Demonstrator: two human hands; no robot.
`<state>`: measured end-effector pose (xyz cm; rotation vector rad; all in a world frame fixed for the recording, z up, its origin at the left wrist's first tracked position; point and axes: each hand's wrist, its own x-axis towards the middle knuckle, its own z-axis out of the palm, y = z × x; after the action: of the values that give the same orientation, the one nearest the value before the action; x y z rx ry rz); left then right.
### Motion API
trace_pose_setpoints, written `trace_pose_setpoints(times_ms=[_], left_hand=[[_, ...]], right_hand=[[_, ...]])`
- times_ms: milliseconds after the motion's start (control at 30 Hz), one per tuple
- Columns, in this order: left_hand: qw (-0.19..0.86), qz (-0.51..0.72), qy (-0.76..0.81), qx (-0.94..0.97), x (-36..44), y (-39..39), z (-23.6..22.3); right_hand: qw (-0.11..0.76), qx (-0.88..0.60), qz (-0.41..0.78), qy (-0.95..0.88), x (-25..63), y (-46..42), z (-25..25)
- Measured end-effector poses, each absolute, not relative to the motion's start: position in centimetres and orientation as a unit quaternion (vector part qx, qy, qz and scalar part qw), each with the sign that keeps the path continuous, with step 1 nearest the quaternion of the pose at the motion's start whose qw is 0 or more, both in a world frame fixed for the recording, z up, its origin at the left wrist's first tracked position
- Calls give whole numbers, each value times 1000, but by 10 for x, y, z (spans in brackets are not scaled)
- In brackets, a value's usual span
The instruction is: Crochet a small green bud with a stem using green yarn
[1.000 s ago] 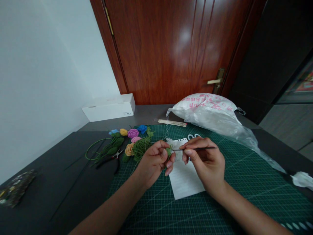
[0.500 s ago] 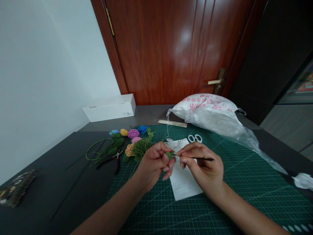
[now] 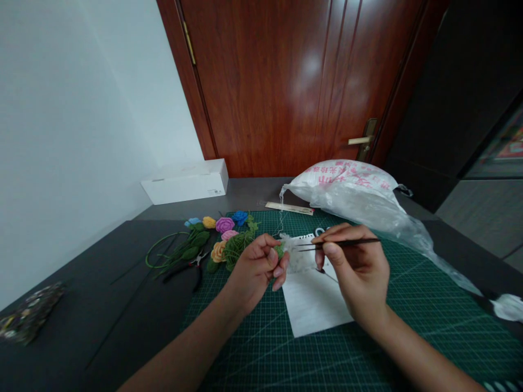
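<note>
Between the thumb and fingers of my left hand [image 3: 259,267] is a small green crocheted piece [image 3: 279,250]. My right hand [image 3: 355,267] is closed on dark tweezers [image 3: 339,244], whose two tips point left, slightly apart, toward the green piece. Fluffy white stuffing [image 3: 300,258] lies on a sheet of white paper [image 3: 314,305] just under and beyond the tweezer tips. Whether any stuffing sits inside the green piece, I cannot tell. Left of my left hand lies a bundle of green yarn [image 3: 238,247] with crocheted flowers [image 3: 224,225] around it.
A green cutting mat [image 3: 261,348] covers the table's middle. Black-handled pliers [image 3: 196,263] lie at the left, scissors [image 3: 319,232] behind my right hand. Farther back are a ruler [image 3: 289,208], a white box [image 3: 188,182] and a large plastic bag [image 3: 351,188]. A small packet [image 3: 30,313] sits far left.
My right hand has moved right, drawing the tweezers away from the green piece. The tweezer tips now show apart. My left hand stays nearly in place, still pinching the piece.
</note>
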<state>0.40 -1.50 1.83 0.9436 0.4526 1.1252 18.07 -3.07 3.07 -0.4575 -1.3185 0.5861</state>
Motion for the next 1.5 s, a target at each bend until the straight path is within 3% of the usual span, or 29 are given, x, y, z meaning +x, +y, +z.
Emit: trace_pose_setpoints(times_ms=[133, 267, 367, 500, 700, 800, 933, 1033, 1133, 1267, 1500], left_hand=[[716, 502, 193, 444, 2, -15, 18], [721, 479, 194, 462, 4, -18, 17], [724, 462, 189, 476, 5, -19, 16], [728, 452, 193, 479, 6, -19, 16], [733, 463, 140, 478, 5, -18, 17], [728, 470, 123, 483, 6, -20, 18], [716, 478, 121, 495, 7, -19, 18], [703, 489, 131, 500, 6, -17, 17], [689, 505, 157, 496, 4, -14, 17], [671, 521, 171, 500, 4, -14, 18], [641, 546, 180, 509, 5, -16, 19]], right_hand=[[713, -251, 299, -583, 182, -25, 32], [605, -322, 332, -648, 185, -18, 28], [537, -347, 252, -726, 185, -18, 28], [542, -365, 195, -732, 182, -19, 28], [526, -408, 394, -634, 178, -15, 20], [487, -383, 524, -584, 174, -16, 21], [469, -338, 610, -543, 171, -20, 27], [480, -318, 640, -509, 170, -20, 29], [545, -323, 627, -452, 172, -19, 30], [638, -307, 538, -458, 182, -19, 35], [670, -300, 407, -543, 189, -22, 37]])
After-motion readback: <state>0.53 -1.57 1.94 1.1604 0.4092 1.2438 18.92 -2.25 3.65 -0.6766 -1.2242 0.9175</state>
